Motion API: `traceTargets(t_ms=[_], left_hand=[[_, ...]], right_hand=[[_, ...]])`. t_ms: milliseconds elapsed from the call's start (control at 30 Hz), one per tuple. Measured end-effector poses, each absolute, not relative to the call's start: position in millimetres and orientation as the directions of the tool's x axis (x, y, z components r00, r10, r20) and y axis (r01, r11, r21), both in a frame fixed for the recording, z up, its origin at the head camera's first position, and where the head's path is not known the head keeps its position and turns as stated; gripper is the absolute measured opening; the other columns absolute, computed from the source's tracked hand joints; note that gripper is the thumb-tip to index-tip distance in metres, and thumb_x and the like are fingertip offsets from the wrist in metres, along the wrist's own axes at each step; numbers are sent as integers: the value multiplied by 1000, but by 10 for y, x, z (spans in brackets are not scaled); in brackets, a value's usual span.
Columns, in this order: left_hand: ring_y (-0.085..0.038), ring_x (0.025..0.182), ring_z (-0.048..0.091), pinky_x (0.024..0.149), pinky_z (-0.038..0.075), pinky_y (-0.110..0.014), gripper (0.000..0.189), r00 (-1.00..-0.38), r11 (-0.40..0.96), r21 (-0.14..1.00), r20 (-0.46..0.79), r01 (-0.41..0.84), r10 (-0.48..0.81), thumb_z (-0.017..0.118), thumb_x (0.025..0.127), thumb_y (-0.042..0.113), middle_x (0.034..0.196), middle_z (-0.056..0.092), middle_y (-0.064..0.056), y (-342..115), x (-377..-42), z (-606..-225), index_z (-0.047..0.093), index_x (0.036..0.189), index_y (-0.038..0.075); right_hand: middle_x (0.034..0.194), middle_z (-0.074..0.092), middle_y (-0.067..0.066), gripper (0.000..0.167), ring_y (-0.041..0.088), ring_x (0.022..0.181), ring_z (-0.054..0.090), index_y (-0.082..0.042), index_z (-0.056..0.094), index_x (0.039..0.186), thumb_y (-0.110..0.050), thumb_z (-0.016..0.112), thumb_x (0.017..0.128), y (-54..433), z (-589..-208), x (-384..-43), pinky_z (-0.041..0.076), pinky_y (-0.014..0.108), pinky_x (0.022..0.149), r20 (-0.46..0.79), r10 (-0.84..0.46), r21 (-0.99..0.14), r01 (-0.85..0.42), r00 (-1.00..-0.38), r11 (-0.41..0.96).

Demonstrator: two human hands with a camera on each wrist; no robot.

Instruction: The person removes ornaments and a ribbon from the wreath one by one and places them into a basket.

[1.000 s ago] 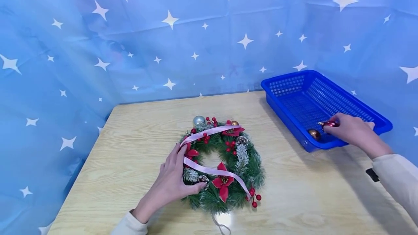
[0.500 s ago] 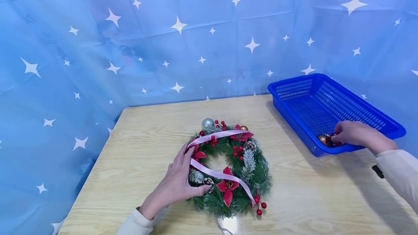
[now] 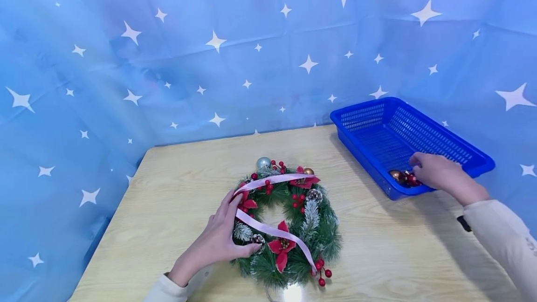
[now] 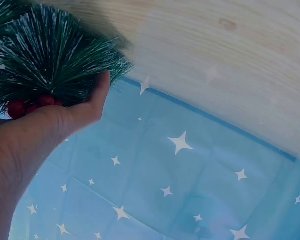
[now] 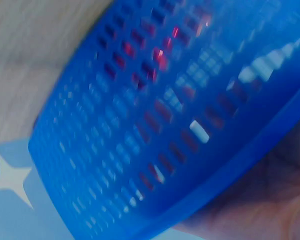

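A green Christmas wreath [image 3: 331, 241] with red poinsettias, red berries, pine cones and a loose pink ribbon [image 3: 268, 229] lies on the table. My left hand [image 3: 214, 241] holds its left side, fingers over the outer edge and thumb near a pine cone [image 3: 258, 240]. In the left wrist view the thumb side of that hand [image 4: 50, 122] lies along the wreath's needles [image 4: 55, 55]. My right hand [image 3: 440, 175] is over the near end of the blue basket [image 3: 356, 146], fingers loosely bent. Right below it are red baubles [image 3: 411, 179] and a copper-gold bauble [image 3: 395, 175].
A silver-blue bauble [image 3: 263, 162] and a small gold one [image 3: 308, 171] are at the wreath's far edge. Twine trails from the wreath's near side. A blue star-printed curtain [image 3: 247, 59] hangs behind and left of the wooden table [image 3: 189, 176].
The right hand carried a red bauble down into the basket beside the copper-gold one, then rose slightly off it. The left hand stays on the wreath. The head view has shifted.
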State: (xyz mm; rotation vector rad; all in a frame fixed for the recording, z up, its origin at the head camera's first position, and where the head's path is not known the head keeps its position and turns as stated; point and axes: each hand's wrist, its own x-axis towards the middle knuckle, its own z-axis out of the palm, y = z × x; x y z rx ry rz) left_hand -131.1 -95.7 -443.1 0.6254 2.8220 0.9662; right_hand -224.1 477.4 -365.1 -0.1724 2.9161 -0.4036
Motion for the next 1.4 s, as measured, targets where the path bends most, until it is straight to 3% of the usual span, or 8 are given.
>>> traceTargets(t_ms=[200,433,567,667,833,933,1133,1400], left_hand=[[-54,157,26,110,23,-88,131,-908,708,603,68,368,414,81,83,78,181,2,-15,-963,-1322,-4455,10,177,21],[-57,154,32,107,26,-89,130,-895,696,595,98,403,435,82,83,76,180,8,-19,-962,-1322,-4519,13,177,19],[-55,154,33,109,28,-87,129,-882,686,590,102,426,460,81,84,77,180,8,-18,-936,-1337,-4537,13,177,19],[-51,156,31,110,30,-83,129,-878,679,585,129,443,462,80,85,77,181,7,-15,-935,-1342,-4521,12,177,18],[-48,155,36,107,36,-81,131,-864,671,560,189,485,467,81,85,74,180,8,-14,-968,-1351,-4522,7,177,16],[-47,154,37,106,37,-81,131,-855,657,564,200,500,479,82,86,72,180,9,-14,-986,-1367,-4530,6,177,16],[-49,157,31,107,31,-85,128,-845,623,598,191,504,499,84,87,67,181,5,-11,-999,-1396,-4549,6,177,18],[-55,154,32,104,34,-86,123,-865,696,516,251,500,436,82,87,69,180,10,-17,-976,-1309,-4546,17,176,15]], right_hand=[[138,56,41,36,47,103,56,12,63,135,-4,46,107,4424,-3846,-2007,40,62,74,204,-111,-362,-181,-973,915],[135,65,26,23,47,123,60,2,74,120,0,56,105,4088,-4052,-1690,40,69,87,548,-123,-383,-379,-828,842],[142,65,20,26,39,126,60,0,75,123,0,63,100,3933,-4162,-1484,46,38,99,666,-248,-330,-576,-703,748],[148,62,16,32,36,130,60,-2,72,130,-4,69,98,3747,-4174,-1391,51,25,99,642,-351,-312,-651,-681,692],[165,47,9,57,40,145,49,-14,58,154,-28,77,103,3373,-4168,-1281,52,68,101,413,-426,-455,-587,-805,669],[173,35,6,77,44,151,42,-20,46,165,-47,78,101,3192,-4190,-1257,46,79,100,286,-467,-518,-545,-837,659],[174,31,10,92,46,151,41,-23,39,170,-66,76,96,2962,-4257,-1247,48,77,99,170,-496,-533,-503,-851,680],[173,30,10,93,42,152,40,-20,43,167,-70,74,95,2850,-4321,-1273,50,69,104,129,-501,-523,-488,-856,698]])
